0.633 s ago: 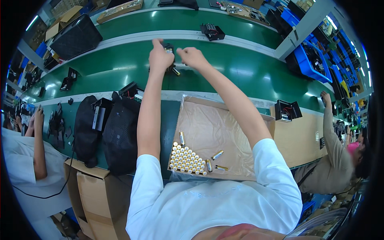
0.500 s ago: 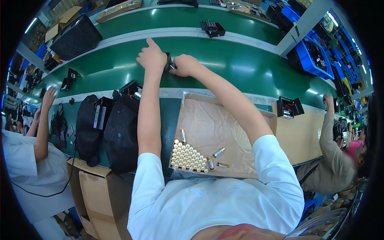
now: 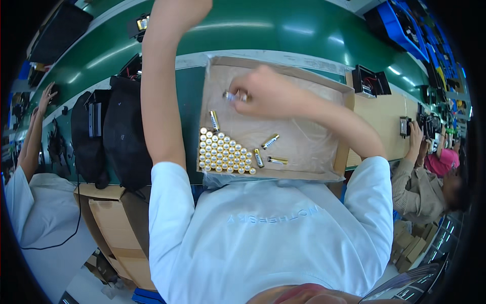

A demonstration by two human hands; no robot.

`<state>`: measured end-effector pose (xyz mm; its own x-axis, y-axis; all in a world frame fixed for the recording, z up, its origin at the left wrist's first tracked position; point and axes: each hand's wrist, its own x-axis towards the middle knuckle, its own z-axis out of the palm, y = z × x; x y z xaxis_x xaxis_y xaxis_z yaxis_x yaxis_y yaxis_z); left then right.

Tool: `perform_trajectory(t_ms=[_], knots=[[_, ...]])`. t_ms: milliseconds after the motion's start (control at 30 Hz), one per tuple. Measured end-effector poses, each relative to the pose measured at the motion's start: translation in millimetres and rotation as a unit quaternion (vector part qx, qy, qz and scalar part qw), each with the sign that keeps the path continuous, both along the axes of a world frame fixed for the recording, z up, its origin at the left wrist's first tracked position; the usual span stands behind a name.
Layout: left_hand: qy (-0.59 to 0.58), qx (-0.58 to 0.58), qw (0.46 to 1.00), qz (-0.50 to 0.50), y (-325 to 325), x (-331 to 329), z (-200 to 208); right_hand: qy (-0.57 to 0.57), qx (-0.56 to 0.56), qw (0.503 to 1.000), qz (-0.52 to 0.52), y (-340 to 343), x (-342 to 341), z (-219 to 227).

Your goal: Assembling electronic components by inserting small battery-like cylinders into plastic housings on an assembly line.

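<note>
My right hand [image 3: 266, 93] is over the shallow cardboard tray [image 3: 304, 152], its fingers closed on batteries [image 3: 230, 96], at least two by the look of it. Below it in the tray, many gold-ended batteries [image 3: 223, 154] stand packed upright in the near left corner. Several loose ones, such as this battery [image 3: 270, 141], lie beside them. My left hand [image 3: 185, 12] reaches over the green work surface at the top edge, its fingers out of sight. Close to the left forearm lies a black battery case [image 3: 137, 28] with something bright yellow in it.
Two black bags [image 3: 129, 131] lie left of my left arm, with a black metal part [image 3: 95, 114] on one. An open black case [image 3: 368, 81] with red wires sits right of the tray. A blue bin [image 3: 400, 30] stands far right. Co-workers' hands [image 3: 48, 93] work on both sides.
My right hand has come back from the black case to the tray and now holds batteries. My left hand has moved further out and left. The whole view has shifted.
</note>
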<state>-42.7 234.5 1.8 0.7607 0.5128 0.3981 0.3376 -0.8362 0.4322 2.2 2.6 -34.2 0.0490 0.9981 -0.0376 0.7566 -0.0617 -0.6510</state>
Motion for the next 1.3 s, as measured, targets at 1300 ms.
perform_trajectory(t_ms=[1300], knots=[[0.17,0.096,0.976,-0.096,-157.5,-111.7,-46.8,-0.161,0.018,0.986,0.026,-169.1,-11.0,-26.1]])
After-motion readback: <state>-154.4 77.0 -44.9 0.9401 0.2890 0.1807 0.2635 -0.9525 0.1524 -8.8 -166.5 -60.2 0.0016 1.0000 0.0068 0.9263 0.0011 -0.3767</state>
